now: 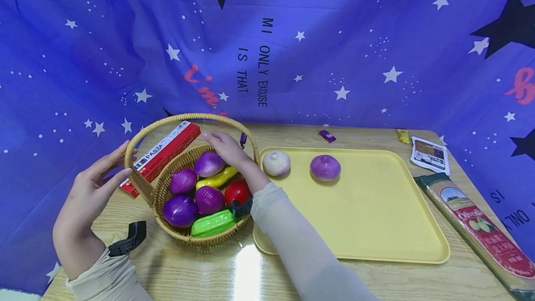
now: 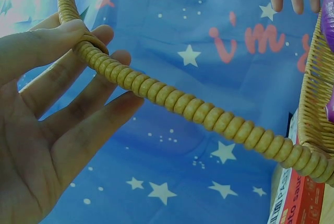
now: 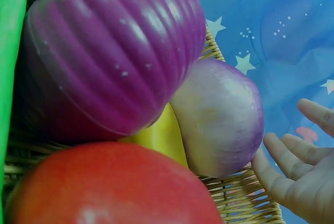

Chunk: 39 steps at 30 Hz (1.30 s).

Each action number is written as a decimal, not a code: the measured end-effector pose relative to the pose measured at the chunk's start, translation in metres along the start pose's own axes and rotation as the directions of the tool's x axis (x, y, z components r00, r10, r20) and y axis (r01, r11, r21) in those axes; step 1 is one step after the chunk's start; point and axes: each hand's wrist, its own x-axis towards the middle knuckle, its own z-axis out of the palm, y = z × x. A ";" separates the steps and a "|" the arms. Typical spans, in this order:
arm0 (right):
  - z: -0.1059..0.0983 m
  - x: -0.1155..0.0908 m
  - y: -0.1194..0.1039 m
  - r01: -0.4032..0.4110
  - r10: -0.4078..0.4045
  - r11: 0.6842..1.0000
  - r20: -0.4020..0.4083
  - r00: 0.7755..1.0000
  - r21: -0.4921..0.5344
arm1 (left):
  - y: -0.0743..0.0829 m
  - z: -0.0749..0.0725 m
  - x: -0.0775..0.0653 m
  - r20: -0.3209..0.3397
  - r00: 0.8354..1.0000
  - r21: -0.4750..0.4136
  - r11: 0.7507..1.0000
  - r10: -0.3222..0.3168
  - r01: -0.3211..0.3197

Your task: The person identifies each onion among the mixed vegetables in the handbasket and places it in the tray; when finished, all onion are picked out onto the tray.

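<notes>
A wicker basket (image 1: 165, 223) with a tall arched handle (image 1: 190, 116) stands at the left of the table. My left hand (image 1: 83, 201) grips the left side of that handle between thumb and fingers. Over the far right rim is my right hand (image 1: 229, 149), fingers extended and nothing held. In the right wrist view its fingertips are right beside a purple-and-white onion (image 3: 224, 122). Inside the basket lie several purple onions (image 1: 210, 199), a yellow curved vegetable (image 1: 217, 178), a red tomato (image 1: 237, 192) and a green ridged vegetable (image 1: 214, 223).
A yellow tray (image 1: 368, 212) to the right bears a white bulb (image 1: 276, 163) and a purple onion (image 1: 325, 167). Behind the basket lies a red pasta box (image 1: 167, 154). An Olivoila pack (image 1: 480, 226), a white packet (image 1: 429, 154) and small wrapped sweets (image 1: 327, 136) lie around the tray.
</notes>
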 end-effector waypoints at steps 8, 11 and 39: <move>0.000 -0.002 0.000 -0.090 0.087 0.988 0.030 0.996 0.125 | 0.000 0.000 0.001 0.003 1.000 0.005 1.000 -0.002 0.002; 0.001 -0.003 0.000 -0.150 0.133 0.977 0.114 0.985 0.154 | 0.001 0.000 0.001 0.004 1.000 0.004 1.000 -0.002 0.002; 0.011 -0.003 0.007 -0.395 0.382 0.918 0.215 0.899 0.024 | 0.001 0.000 0.000 0.002 1.000 -0.019 1.000 0.016 -0.016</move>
